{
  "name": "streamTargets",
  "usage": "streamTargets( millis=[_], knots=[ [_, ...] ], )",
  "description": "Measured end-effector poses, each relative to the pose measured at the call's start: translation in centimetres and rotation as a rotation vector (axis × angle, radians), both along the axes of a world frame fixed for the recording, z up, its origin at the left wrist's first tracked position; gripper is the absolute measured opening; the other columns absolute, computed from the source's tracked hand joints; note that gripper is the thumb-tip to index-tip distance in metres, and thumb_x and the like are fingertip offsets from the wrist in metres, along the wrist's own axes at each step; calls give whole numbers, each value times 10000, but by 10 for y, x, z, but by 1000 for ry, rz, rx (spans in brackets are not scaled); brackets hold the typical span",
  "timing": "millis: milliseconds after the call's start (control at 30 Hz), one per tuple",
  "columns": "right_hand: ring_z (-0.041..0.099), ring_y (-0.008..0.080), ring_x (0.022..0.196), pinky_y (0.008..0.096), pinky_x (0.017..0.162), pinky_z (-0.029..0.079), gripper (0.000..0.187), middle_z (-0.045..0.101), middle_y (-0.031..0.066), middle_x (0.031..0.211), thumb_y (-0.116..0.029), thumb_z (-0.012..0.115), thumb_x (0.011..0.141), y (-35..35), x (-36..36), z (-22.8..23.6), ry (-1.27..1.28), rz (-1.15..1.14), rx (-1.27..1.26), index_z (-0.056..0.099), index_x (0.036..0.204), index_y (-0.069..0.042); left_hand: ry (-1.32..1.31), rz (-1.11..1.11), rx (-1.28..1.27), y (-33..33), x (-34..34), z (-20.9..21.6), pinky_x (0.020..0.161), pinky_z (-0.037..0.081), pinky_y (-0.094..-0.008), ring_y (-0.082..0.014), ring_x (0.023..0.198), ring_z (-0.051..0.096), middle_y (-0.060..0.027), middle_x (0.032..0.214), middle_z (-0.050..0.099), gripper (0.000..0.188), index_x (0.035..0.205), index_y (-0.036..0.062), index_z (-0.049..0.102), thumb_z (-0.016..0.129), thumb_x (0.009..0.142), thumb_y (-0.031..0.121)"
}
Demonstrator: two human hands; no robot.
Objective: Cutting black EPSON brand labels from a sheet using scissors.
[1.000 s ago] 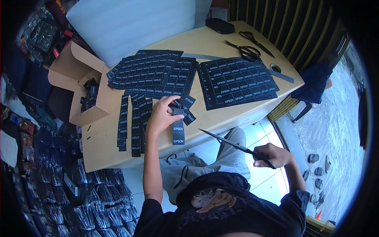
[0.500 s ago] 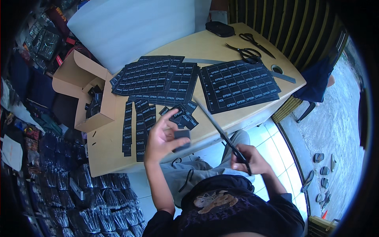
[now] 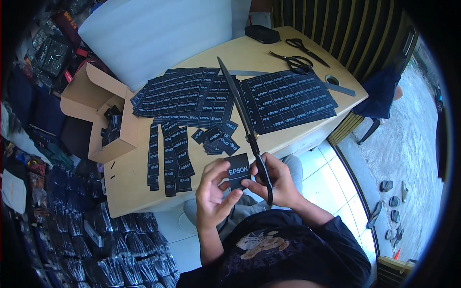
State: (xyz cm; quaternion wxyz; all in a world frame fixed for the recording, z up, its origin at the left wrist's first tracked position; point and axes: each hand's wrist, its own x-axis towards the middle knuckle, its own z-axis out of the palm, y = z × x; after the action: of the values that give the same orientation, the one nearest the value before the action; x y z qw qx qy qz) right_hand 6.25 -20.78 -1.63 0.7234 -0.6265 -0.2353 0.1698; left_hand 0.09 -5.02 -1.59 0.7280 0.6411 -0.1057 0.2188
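Observation:
My left hand [image 3: 213, 192] has its fingertips at the left edge of a small black rectangular label [image 3: 238, 170] with white lettering. My right hand [image 3: 281, 185] is closed round the handles of large black scissors [image 3: 244, 113], their long blades pointing away across the table. The right thumb also touches the label's lower right corner. Just beyond the hands lies a loose pile of cut labels [image 3: 215, 138]. Left of that pile are several long label strips [image 3: 169, 161]. Behind them, uncut label sheets [image 3: 177, 93] overlap, and a second stack of sheets [image 3: 293, 103] lies to the right.
An open cardboard box [image 3: 127, 134] with black pieces inside stands at the table's left. Toward the far right of the table [image 3: 288, 36] are two more pairs of scissors [image 3: 298, 63], a tape roll [image 3: 331, 79], a metal ruler [image 3: 343, 90] and a black case [image 3: 262, 33].
Both hands have come together. The label has moved right and turned its lettered face up. The scissors have swung more upright, and my right thumb now touches the label.

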Motion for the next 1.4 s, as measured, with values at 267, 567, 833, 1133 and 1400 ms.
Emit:
streamTargets(
  millis=[267,567,833,1133,1400],
  knots=[
    [519,46,638,204,577,407,421,561,-5,699,-280,818,708,-11,3,1,-23,153,58,506,843,-31,70,207,179,9,-3,-1,661,460,-186,-77,789,571,-97,1021,590,299,1087,-59,599,670,797,-64],
    [617,299,726,368,666,475,750,589,157,787,-643,646,713,-81,26,-9,-298,484,-437,522,919,67,134,254,202,29,-10,1,583,403,-172,-54,702,499,-57,955,570,490,1165,-60,565,736,706,-89],
    [619,279,681,372,596,482,730,607,149,750,-629,626,762,-106,35,11,-232,763,-557,551,928,78,239,93,214,42,-13,5,527,432,-151,-29,617,540,-64,934,603,522,1180,-22,586,755,690,-78],
    [617,250,592,328,508,476,737,605,113,691,-663,601,762,-106,46,16,-171,902,-569,569,919,56,348,-196,203,46,-14,-2,619,542,-197,-106,758,645,-145,1117,599,572,1206,7,572,765,673,-66],
    [612,245,594,323,524,474,682,600,119,694,-620,622,774,-104,52,18,-158,948,-587,560,907,46,351,-237,225,42,-11,2,608,543,-198,-101,752,639,-146,1144,590,564,1196,18,583,775,670,-50]
  ],
)
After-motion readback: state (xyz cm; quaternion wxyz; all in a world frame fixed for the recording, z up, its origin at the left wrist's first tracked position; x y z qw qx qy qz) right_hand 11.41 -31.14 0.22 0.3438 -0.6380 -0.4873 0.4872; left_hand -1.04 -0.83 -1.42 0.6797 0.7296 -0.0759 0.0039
